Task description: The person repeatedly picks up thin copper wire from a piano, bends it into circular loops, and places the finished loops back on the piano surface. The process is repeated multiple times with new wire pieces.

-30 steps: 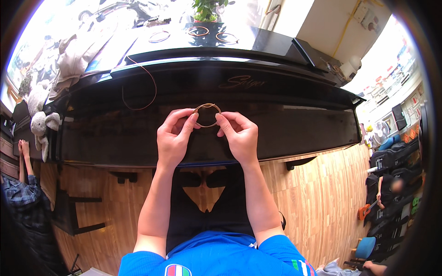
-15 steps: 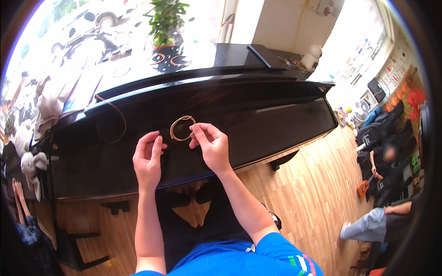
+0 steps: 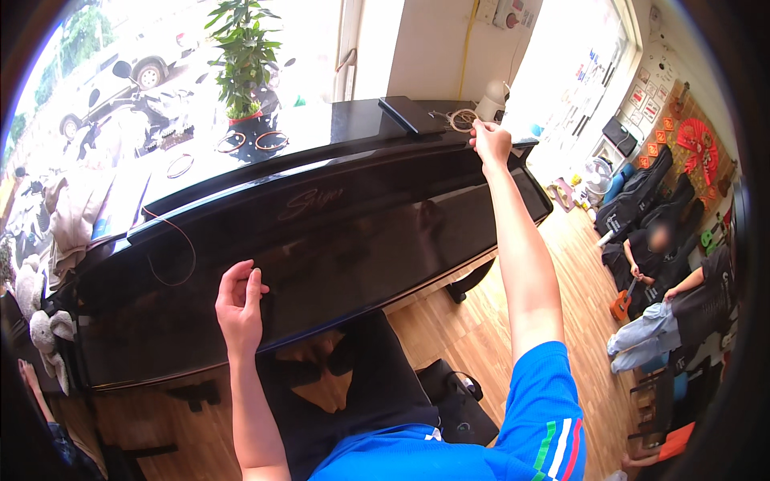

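My right arm reaches out over the right end of a glossy black piano (image 3: 361, 232). In the fingertips of my right hand (image 3: 491, 146) is a coil of thin copper-coloured wire (image 3: 462, 121), pinched at its right edge. It hangs just above the piano top, near other loose wire. My left hand (image 3: 239, 309) hovers before the piano's front panel, fingers loosely curled and thumb close to the forefinger, with nothing visible in it. Two more coppery rings (image 3: 271, 140) lie on the piano top, left of centre. A thin strand (image 3: 192, 250) droops over the front at the left.
A potted plant (image 3: 241, 72) and a flat black object (image 3: 399, 115) stand along the piano top. A white rounded device (image 3: 492, 100) is at its right end. Grey plush toys (image 3: 50, 333) crowd the left. Other people and black instrument bags (image 3: 642, 192) are at the right.
My right hand has carried the wire coil from in front of the piano up to the right end of its top. My left hand has drawn back slightly, lower and leftward. The view has shifted.
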`<action>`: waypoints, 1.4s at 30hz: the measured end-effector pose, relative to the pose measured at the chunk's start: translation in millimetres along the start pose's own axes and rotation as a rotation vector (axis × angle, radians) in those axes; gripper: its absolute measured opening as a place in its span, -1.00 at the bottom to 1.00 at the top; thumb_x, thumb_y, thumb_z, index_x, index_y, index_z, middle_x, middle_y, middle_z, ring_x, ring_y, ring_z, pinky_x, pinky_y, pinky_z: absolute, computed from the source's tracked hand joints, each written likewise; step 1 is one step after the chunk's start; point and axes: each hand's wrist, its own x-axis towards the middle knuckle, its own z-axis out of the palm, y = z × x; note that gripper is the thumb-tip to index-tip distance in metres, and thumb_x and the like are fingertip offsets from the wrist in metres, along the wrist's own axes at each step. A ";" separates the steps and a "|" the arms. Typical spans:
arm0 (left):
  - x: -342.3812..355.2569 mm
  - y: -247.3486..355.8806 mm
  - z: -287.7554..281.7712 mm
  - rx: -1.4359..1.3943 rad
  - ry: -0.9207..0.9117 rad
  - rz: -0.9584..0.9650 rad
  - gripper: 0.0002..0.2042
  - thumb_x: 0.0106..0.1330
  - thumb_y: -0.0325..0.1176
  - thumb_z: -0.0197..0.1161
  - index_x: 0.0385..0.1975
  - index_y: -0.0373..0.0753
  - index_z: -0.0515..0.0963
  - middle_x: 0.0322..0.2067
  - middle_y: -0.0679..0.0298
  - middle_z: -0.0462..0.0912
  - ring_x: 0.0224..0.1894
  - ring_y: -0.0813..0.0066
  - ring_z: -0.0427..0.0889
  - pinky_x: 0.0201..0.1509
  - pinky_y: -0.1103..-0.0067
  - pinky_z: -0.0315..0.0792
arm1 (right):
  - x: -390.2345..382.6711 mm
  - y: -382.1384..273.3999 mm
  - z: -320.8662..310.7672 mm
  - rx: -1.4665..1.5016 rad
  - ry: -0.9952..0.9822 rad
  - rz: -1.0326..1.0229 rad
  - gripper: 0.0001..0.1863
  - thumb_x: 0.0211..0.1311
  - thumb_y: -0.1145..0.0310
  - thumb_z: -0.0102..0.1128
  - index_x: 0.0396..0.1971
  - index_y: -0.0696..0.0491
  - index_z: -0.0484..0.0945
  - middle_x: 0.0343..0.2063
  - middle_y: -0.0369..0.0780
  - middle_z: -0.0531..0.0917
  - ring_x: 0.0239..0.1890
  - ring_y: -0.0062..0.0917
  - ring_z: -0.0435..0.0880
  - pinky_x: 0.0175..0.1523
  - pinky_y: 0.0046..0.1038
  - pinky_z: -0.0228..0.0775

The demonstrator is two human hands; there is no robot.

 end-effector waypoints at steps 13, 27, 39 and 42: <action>1.2 0.2 -0.5 -0.049 0.007 -0.023 -0.77 0.41 -0.42 0.21 0.00 -0.32 0.53 -0.29 0.32 0.62 -0.34 0.67 0.59 -0.24 0.70 0.48 | 43.6 15.2 13.9 -0.585 0.082 -0.049 -0.53 0.26 -0.06 0.18 -0.26 0.10 0.69 -0.36 -0.16 0.75 -0.26 -0.37 0.75 -0.09 -0.33 0.53; -1.0 0.3 -10.2 -0.180 0.016 -0.057 -0.84 0.41 -0.42 0.23 -0.09 -0.29 0.55 -0.47 0.36 0.60 -0.45 0.68 0.57 -0.36 0.73 0.43 | -341.8 -55.8 85.9 0.293 -0.921 -0.285 -0.79 0.22 0.46 0.32 -0.15 0.15 0.63 -0.52 -0.27 0.64 -0.65 -0.76 0.43 -0.50 -0.62 0.29; 158.1 100.5 -128.2 1.261 0.356 0.060 -0.40 0.29 0.27 0.13 -0.38 -0.29 0.63 -0.67 0.32 0.49 -0.44 0.51 0.61 -0.37 0.52 0.40 | -341.8 -41.0 83.7 0.499 -0.815 -0.090 -0.58 0.32 0.28 0.28 -0.68 0.26 0.57 -0.52 -0.25 0.62 -0.64 -0.70 0.51 -0.55 -0.63 0.26; 189.4 96.3 -142.5 1.455 -0.008 -0.214 -0.37 0.21 0.37 0.14 -0.40 -0.21 0.63 -0.66 0.36 0.51 -0.39 0.57 0.64 -0.37 0.51 0.39 | -339.7 -38.1 81.4 0.496 -0.813 -0.108 -0.59 0.33 0.28 0.27 -0.65 0.26 0.59 -0.48 -0.23 0.61 -0.64 -0.72 0.49 -0.54 -0.66 0.27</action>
